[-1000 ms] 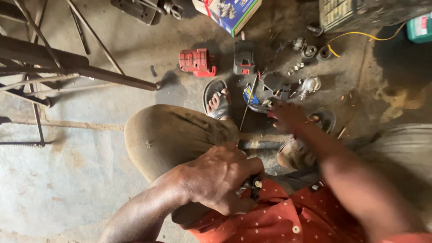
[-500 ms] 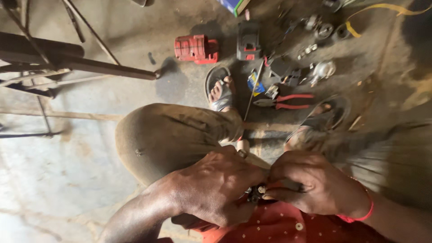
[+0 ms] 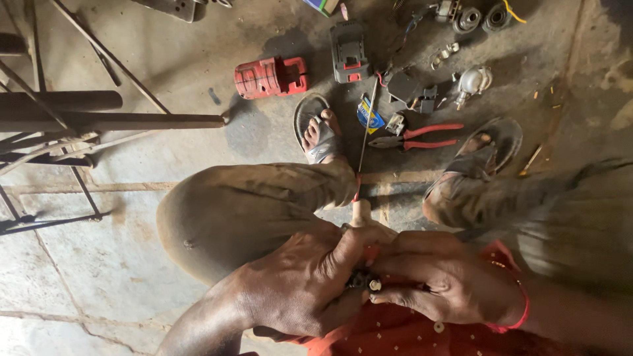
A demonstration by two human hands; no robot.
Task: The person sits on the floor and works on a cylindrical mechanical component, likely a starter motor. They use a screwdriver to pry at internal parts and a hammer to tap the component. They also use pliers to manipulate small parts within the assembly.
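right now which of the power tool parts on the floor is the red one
The red housing, lying left of the dark grey battery pack and above the left sandal. The other loose pieces nearby are grey, black or silvery metal.

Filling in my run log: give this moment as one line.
left hand: grips small metal part | right hand: pinches same part | red-handled pliers: on floor by sandal

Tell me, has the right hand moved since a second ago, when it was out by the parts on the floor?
Yes. The right hand has come back from the floor near the red-handled pliers to the lap, meeting the left hand.
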